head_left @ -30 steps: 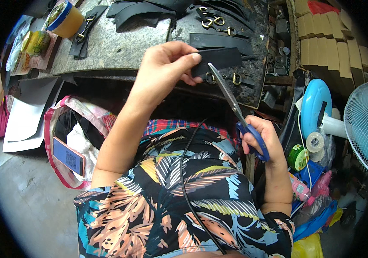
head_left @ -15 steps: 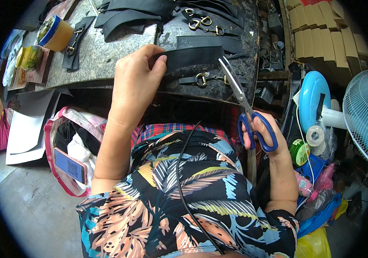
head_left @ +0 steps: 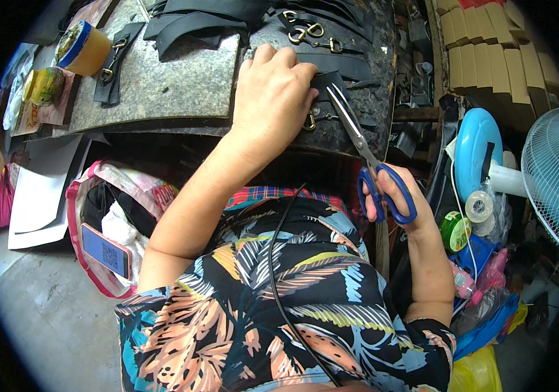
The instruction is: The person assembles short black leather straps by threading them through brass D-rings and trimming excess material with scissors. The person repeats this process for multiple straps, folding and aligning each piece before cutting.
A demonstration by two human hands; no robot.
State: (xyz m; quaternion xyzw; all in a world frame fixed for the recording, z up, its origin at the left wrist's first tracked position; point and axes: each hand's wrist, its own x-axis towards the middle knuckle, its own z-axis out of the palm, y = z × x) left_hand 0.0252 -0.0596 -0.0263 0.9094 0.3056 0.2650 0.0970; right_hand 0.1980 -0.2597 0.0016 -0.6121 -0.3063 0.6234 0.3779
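Observation:
My right hand [head_left: 409, 196] holds a pair of scissors [head_left: 365, 149] by its blue handles, fingers through the loops. The blades point up and to the left, a little apart. My left hand [head_left: 270, 98] is closed on a black strip [head_left: 327, 81] that looks like leather. Only a short end of the strip shows past the fingers, close to the scissor tips; my hand covers the rest. Beneath and beyond it lies another flat black strip [head_left: 348, 66]. A black strap with a gold-coloured ring [head_left: 310, 121] lies partly hidden beside my left hand.
Stacked black pieces [head_left: 204, 29] lie at the far side of the worktable, beside a stone slab [head_left: 191, 85]. A blue-rimmed jar [head_left: 90, 52] stands at left. Below the table edge are a bag [head_left: 77, 215] with a phone [head_left: 106, 250]; a fan [head_left: 550, 176] stands at right.
My left hand has slid rightward along the black strip, nearer the end by the scissors. My right hand and the scissors have shifted only slightly.

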